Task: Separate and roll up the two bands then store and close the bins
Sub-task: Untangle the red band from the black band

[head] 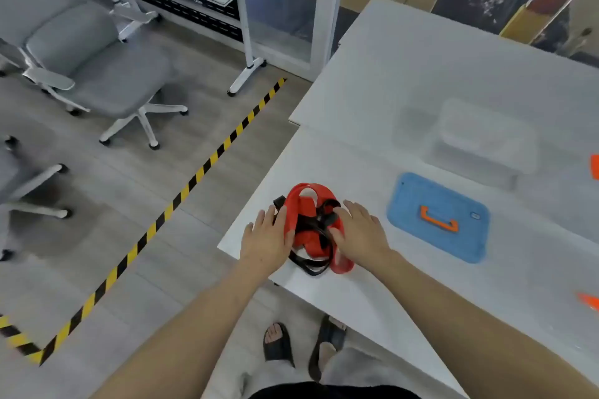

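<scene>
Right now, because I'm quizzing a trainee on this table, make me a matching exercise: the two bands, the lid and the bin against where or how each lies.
Things: A red band; B black band; C blue lid; D clear bin.
Places: 1 flat on the table, orange handle up; 2 beyond the lid, farther from the person; 3 thin, woven through the wider band; 4 wide, top loop arching on the far side.
Pairs: A-4; B-3; C-1; D-2.

Bright and even, softly diffused. Faint shadow only, left of the clear bin point(486, 136) on the white table point(421, 58). Washes out the far tabletop, nearly dissolving the bin's outline. Smeared by motion throughout, softest at far right; stretched by the wide lens toward left and near edges.
</scene>
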Demonstrator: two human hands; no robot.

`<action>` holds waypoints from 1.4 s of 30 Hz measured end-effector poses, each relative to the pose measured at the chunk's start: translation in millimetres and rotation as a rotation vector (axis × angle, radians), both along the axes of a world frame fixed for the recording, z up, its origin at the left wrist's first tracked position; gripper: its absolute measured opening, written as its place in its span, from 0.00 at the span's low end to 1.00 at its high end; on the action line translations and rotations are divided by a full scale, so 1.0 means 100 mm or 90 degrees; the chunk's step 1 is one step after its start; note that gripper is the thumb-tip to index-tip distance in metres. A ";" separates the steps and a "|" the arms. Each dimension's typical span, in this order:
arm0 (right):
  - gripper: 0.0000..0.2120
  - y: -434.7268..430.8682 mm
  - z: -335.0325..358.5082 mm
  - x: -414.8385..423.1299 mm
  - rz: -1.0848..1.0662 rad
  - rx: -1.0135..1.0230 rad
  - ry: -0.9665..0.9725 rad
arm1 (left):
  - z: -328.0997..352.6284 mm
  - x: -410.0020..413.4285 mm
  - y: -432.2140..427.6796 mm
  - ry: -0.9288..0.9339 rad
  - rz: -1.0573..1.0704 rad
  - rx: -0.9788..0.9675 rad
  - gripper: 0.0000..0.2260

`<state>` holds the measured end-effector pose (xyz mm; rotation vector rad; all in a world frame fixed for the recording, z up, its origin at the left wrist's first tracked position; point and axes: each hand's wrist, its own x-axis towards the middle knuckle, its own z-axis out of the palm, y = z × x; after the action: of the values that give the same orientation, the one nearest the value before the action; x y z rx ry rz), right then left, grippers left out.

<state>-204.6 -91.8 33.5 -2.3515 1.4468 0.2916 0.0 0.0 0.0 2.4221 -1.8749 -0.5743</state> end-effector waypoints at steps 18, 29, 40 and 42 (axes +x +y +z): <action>0.28 -1.07 -0.68 0.51 -0.154 0.230 -0.165 | -0.45 -0.07 -0.38 0.225 0.255 0.025 0.17; 0.12 -0.93 -0.20 0.33 -0.212 0.246 -0.376 | -0.41 0.01 -0.40 0.336 0.308 0.032 0.16; 0.08 -0.65 0.78 0.17 -0.213 0.195 -0.498 | 0.04 -0.17 -0.42 0.511 0.314 -0.081 0.04; 0.07 -0.61 0.85 0.09 -0.220 0.181 -0.506 | 0.14 -0.20 -0.45 0.522 0.306 -0.109 0.04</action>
<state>-195.4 -152.4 118.9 -1.6435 1.2507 -0.4536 -19.7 -45.0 13.6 1.9476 -0.9388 -1.0777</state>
